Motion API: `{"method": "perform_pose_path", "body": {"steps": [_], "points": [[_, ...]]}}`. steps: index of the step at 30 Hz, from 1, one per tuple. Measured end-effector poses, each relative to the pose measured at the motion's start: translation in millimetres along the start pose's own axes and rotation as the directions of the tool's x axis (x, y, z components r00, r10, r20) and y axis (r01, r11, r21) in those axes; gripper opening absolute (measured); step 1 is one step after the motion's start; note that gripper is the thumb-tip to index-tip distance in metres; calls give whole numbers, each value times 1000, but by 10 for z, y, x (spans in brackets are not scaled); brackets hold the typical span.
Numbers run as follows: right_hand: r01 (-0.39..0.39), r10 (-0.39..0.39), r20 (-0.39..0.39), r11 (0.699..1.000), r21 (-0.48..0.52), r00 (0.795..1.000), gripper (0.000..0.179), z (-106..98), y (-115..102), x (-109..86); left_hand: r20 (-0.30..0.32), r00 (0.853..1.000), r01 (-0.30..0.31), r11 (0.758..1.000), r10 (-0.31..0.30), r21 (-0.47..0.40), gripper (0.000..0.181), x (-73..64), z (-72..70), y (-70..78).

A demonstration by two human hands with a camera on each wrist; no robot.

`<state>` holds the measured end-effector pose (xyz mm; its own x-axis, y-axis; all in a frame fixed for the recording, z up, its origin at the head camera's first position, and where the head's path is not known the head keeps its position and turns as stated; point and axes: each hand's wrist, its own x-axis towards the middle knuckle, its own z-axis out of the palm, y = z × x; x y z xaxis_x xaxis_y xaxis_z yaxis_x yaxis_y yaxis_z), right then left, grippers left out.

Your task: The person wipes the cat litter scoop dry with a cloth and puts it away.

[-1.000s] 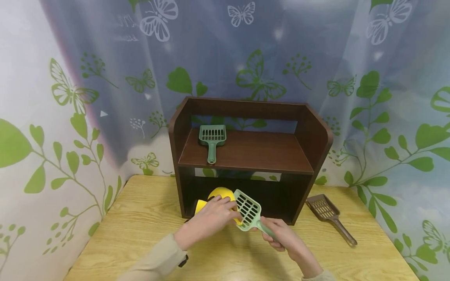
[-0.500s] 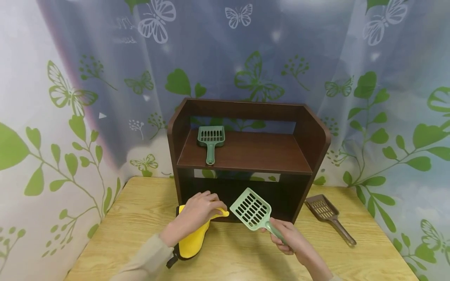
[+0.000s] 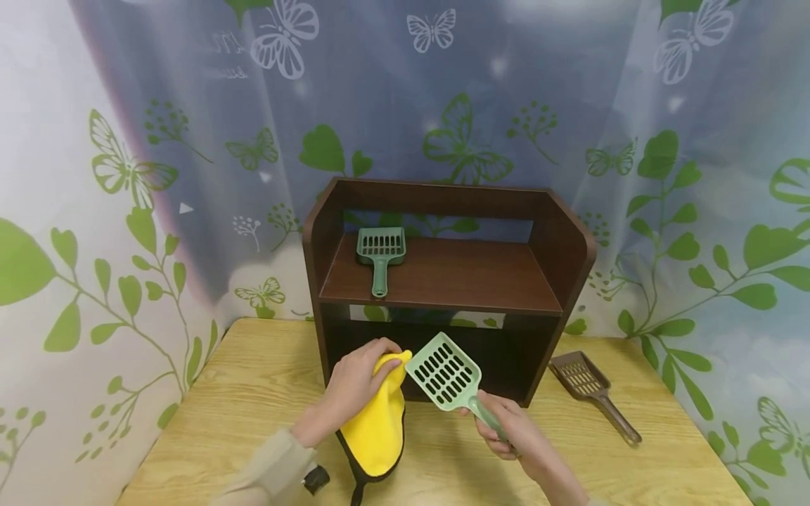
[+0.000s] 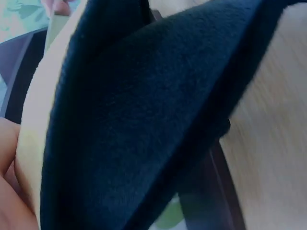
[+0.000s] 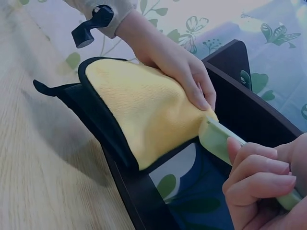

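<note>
My left hand pinches a yellow cleaning cloth with black edging, which hangs down over the table. In the left wrist view the dark back of the cloth fills most of the picture. My right hand grips the handle of a pale green litter scoop, its slotted head tilted up to the left. From the right wrist, the pinched part of the cloth appears to meet the far edge of the scoop; actual contact is hard to tell.
Behind both hands stands a dark brown two-tier shelf. A darker green litter scoop lies on its upper board, at the left. On the wooden table, right of the shelf, lies a brown litter scoop. Patterned curtains surround the table.
My left hand drew the cloth left off the green scoop, and it dropped open. Now hand and cloth have risen back against the scoop's left edge. The right hand keeps its grip, moving slightly.
</note>
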<state>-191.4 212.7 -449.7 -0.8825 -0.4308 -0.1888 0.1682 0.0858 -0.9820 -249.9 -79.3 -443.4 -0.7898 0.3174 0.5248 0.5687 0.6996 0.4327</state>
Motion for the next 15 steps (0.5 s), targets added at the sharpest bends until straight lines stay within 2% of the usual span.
{"method": "perform_pose_path", "body": {"steps": [3,5,8,12,15], "points": [[7,-7,7,1000,21,1000,48,46,8,39,26,994,109,982,-106,-157,16,2,17,10],[7,-8,7,999,44,1000,46,77,15,63,53,984,180,946,-172,-268,15,7,34,3],[11,-11,6,998,65,1000,45,119,28,90,92,967,253,880,-236,-402,16,18,61,-16],[15,-17,24,997,70,1000,44,164,44,117,146,948,317,785,-283,-532,20,42,81,-28],[18,-21,56,998,63,998,44,195,59,127,198,926,372,702,-320,-607,25,72,98,-38]]}}
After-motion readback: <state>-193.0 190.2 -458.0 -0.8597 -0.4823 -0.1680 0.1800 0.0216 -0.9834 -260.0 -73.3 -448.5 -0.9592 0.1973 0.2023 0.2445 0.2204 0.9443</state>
